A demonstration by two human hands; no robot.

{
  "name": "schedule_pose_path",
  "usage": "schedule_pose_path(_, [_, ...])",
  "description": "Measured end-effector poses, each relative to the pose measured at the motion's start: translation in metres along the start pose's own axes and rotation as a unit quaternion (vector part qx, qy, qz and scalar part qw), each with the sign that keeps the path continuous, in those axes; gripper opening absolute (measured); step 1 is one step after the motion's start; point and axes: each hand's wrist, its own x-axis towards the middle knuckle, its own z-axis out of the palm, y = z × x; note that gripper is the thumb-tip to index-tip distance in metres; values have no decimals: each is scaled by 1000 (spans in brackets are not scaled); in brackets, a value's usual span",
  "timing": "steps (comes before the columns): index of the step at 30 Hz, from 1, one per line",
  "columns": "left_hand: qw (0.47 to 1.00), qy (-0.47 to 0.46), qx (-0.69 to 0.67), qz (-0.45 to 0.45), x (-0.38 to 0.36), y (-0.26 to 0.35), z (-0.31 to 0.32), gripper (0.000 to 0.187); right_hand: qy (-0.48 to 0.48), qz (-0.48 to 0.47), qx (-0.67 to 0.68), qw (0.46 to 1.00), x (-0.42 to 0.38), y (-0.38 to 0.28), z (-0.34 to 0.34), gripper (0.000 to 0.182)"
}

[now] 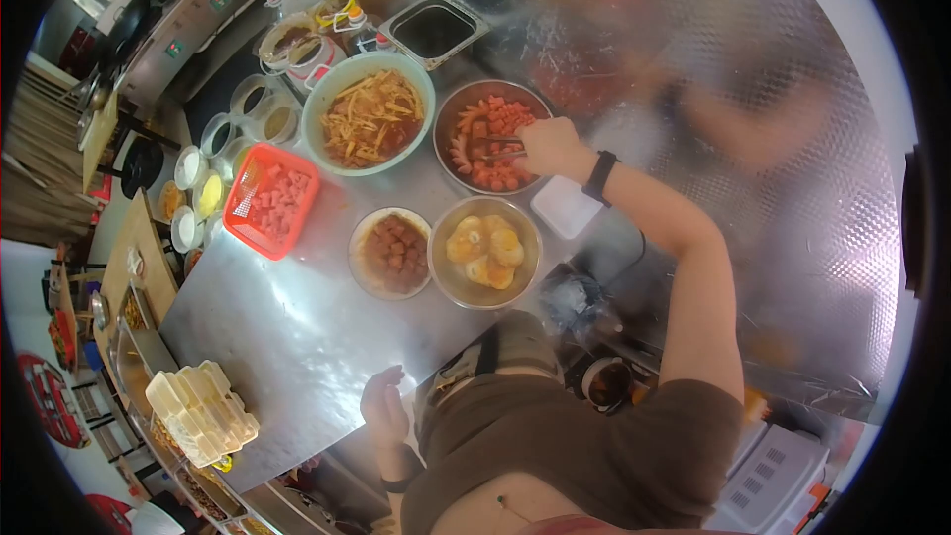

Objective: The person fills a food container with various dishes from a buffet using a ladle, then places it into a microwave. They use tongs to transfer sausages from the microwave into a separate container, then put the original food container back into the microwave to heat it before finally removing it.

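Observation:
My right hand, with a dark band on the wrist, is closed around metal tongs whose tips reach into a steel bowl of cut red pieces. Below that bowl stands a steel bowl with yellow rounded pieces in liquid. To its left is a plate of brown cubes. A pale green basin holds yellowish strips in sauce. My left hand is held at the near edge of the steel table, its fingers apart and nothing in it.
A red basket of pink chunks sits at the left beside several small containers. Stacked foam boxes stand at the table's left corner. A white lid or tray lies under my right wrist. A black square container is at the back.

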Motion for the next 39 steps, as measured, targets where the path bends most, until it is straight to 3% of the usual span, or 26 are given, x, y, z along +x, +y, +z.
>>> schedule_pose_path(6, [999, 26, 8, -29, -4, -1, -9, 43, 46, 3, -94, 994, -5, -8, -7, 20])
schedule_pose_path(9, [998, 30, -25, -59, -10, -2, -12, 35, 43, -3, -20, 999, -19, -32, -28, 21])
schedule_pose_path(10, [997, 30, -26, -60, -12, -4, -12, 35, 42, -4, -20, 999, -22, -42, -20, 21])
schedule_pose_path(12, [997, 28, -41, -64, -13, -9, -11, 35, 136, 4, -86, 987, -25, -60, 11, 25])
schedule_pose_path(16, [998, 18, -26, -62, -10, -6, -10, 35, 163, 22, -141, 976, -17, -69, 58, 29])
schedule_pose_path(19, [998, 16, -25, -51, -8, -7, -11, 34, 163, 27, -174, 971, -14, -61, 50, 25])
schedule_pose_path(21, [998, 21, -17, -50, -7, -6, -14, 33, 8, 63, 47, 997, -16, -45, 20, 23])
schedule_pose_path(22, [998, 22, -18, -51, -8, -8, -16, 33, 12, 63, 150, 987, -8, -19, 46, 31])
schedule_pose_path(23, [998, 33, -6, -52, -10, -12, -17, 37, 12, 61, 150, 987, -6, -4, 44, 31])
schedule_pose_path(24, [998, 44, 5, -53, -10, -16, -18, 42, -131, 184, 426, 876, -4, 6, 41, 39])
schedule_pose_path(25, [998, 46, 4, -53, -9, -20, -16, 42, -258, 285, 649, 656, -5, 16, 38, 46])
schedule_pose_path(26, [990, 93, -28, -106, -7, -26, -13, 37, -300, 303, 763, 486, -6, 27, 52, 56])
schedule_pose_path(27, [975, 140, -61, -159, -5, -34, -9, 35, -301, 305, 761, 488, -11, 26, 51, 56])
schedule_pose_path(29, [968, 149, 12, -200, 2, -60, 4, 36, -323, 372, 815, 304, -22, 21, 45, 61])
schedule_pose_path(31, [954, 156, 89, -239, 9, -92, 15, 41, -331, 377, 807, 312, -28, 15, 33, 61])
schedule_pose_path(33, [945, 115, 190, -238, 17, -115, 22, 51, -281, 304, 739, 531, -37, 10, 9, 56])
schedule_pose_path(34, [945, 131, 167, -251, 22, -111, 25, 49, -311, 256, 673, 621, -34, 19, -4, 54])
schedule_pose_path(35, [945, 130, 166, -251, 25, -108, 24, 49, -310, 256, 672, 621, -30, 22, -4, 54])
schedule_pose_path(36, [944, 143, 179, -239, 28, -106, 25, 47, -190, 200, 498, 822, -28, 20, -10, 55])
schedule_pose_path(37, [942, 154, 192, -227, 29, -104, 26, 45, -55, 127, 279, 950, -29, 18, -16, 56])
schedule_pose_path(38, [943, 150, 192, -227, 29, -104, 28, 45, -9, 138, 183, 973, -29, 12, -20, 54])
schedule_pose_path(39, [951, 154, 163, -211, 30, -106, 29, 43, -11, 141, 183, 973, -27, 4, -18, 54])
